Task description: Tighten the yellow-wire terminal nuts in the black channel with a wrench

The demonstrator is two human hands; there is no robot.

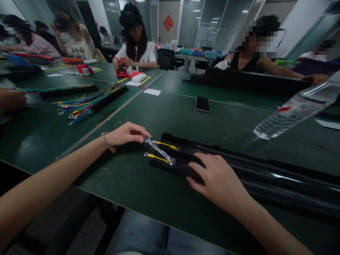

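Observation:
My left hand (132, 134) pinches one end of a silver wrench (159, 150) between thumb and fingers. The wrench slants across the near end of a long black channel-like housing (239, 163), its far end by a yellow cable. Two short yellow cables with ring lugs stick out of the housing: an upper yellow cable (166, 144) and a lower yellow cable (156, 157). My right hand (212, 173) lies over the housing just right of the wrench, fingers spread and curved. Part of the housing beneath that hand is hidden.
A tilted clear water bottle (289, 109) is at the right, and a phone (202, 104) lies behind the housing. Bundled coloured cables (90, 101) with ring lugs lie at the left. Across the table, a person (135, 53) handles red parts; another person (252, 63) is at a black housing.

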